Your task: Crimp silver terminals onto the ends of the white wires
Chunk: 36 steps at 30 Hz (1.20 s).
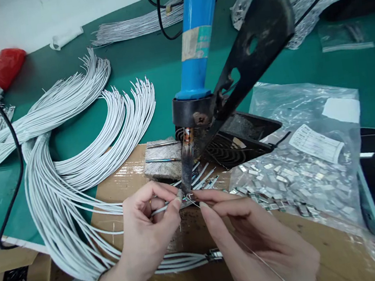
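Cable end under soldering iron point(187, 158)
Your left hand point(148, 236) has its fingers point(172, 201) closed on a white cable point(163, 208) just below the iron's tip; your right hand point(258, 245) pinches a thin metal wire point(264, 264) reaching that cable end. White cable bundles point(71, 173) lie left of the iron.

wires point(66, 98) left of soldering iron point(198, 48)
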Each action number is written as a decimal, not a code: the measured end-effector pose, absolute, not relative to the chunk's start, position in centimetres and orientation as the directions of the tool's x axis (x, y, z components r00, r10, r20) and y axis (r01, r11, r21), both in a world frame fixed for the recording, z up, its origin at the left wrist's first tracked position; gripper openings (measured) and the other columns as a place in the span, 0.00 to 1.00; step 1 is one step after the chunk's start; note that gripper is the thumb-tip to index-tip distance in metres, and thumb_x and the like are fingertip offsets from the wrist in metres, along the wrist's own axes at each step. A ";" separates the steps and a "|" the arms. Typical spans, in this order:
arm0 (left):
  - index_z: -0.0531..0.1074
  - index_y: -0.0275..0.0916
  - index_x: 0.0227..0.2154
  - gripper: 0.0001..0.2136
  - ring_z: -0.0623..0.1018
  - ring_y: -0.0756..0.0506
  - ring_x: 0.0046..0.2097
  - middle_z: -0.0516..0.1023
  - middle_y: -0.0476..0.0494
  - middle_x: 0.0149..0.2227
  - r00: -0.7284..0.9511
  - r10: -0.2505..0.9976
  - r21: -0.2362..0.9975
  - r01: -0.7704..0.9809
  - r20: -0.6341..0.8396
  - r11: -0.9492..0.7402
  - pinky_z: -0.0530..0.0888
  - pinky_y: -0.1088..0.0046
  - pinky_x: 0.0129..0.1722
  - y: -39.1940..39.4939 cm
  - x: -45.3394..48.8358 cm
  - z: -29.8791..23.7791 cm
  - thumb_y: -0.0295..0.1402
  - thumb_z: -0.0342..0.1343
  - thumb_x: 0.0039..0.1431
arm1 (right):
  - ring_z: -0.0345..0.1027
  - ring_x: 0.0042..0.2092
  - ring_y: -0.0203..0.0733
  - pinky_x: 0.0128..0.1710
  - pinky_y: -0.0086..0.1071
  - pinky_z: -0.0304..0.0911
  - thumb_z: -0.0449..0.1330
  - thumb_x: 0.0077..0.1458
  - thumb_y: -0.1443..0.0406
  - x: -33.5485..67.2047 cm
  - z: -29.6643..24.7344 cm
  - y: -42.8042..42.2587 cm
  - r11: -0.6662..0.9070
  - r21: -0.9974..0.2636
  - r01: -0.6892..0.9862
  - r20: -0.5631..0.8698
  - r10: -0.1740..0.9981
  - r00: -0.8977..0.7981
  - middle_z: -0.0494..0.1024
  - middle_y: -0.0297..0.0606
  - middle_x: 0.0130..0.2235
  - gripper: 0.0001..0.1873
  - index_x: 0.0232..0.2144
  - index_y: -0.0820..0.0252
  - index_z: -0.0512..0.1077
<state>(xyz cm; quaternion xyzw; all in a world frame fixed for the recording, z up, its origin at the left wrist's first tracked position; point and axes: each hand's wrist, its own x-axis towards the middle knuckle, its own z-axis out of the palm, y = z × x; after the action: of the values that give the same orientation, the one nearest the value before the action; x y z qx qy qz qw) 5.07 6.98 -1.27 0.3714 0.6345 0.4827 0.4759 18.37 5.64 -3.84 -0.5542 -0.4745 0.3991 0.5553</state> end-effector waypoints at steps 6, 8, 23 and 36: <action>0.76 0.37 0.23 0.06 0.68 0.54 0.24 0.82 0.44 0.33 -0.284 0.927 0.967 -0.006 -0.245 0.254 0.59 0.80 0.19 7.0 5.3 -1.0 0.26 0.67 0.51 | 0.82 0.38 0.37 0.36 0.24 0.75 0.69 0.59 0.66 18.1 -3.6 5.4 0.051 -0.996 0.071 0.068 0.962 0.265 0.87 0.35 0.40 0.08 0.28 0.53 0.77; 0.76 0.37 0.23 0.06 0.68 0.54 0.24 0.82 0.45 0.33 -0.292 0.922 0.966 -0.021 -0.253 0.259 0.59 0.80 0.20 7.0 5.4 -0.9 0.25 0.67 0.51 | 0.81 0.37 0.36 0.34 0.23 0.74 0.69 0.60 0.66 18.1 -3.4 5.4 0.041 -0.997 0.071 0.058 0.961 0.269 0.87 0.34 0.40 0.08 0.28 0.53 0.77; 0.77 0.37 0.25 0.06 0.70 0.54 0.24 0.82 0.44 0.35 -0.222 0.953 0.975 0.027 -0.208 0.219 0.62 0.80 0.20 6.8 4.6 -1.4 0.27 0.65 0.57 | 0.81 0.38 0.36 0.43 0.26 0.76 0.69 0.59 0.69 17.7 -3.9 5.5 0.082 -0.994 0.072 0.099 0.955 0.281 0.87 0.30 0.41 0.07 0.30 0.51 0.80; 0.75 0.36 0.23 0.06 0.69 0.55 0.24 0.82 0.45 0.32 -0.212 0.956 0.975 0.049 -0.203 0.218 0.61 0.81 0.20 7.3 4.7 -1.4 0.25 0.66 0.52 | 0.82 0.38 0.34 0.41 0.24 0.75 0.67 0.61 0.68 18.0 -4.1 5.3 0.092 -0.993 0.079 0.109 0.964 0.243 0.87 0.30 0.41 0.08 0.29 0.53 0.77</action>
<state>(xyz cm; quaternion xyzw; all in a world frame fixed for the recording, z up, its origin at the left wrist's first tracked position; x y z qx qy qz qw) 4.70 7.25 -1.35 0.4071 0.6171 0.4747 0.4776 18.02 5.32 -4.11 -0.5486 -0.4753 0.3909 0.5660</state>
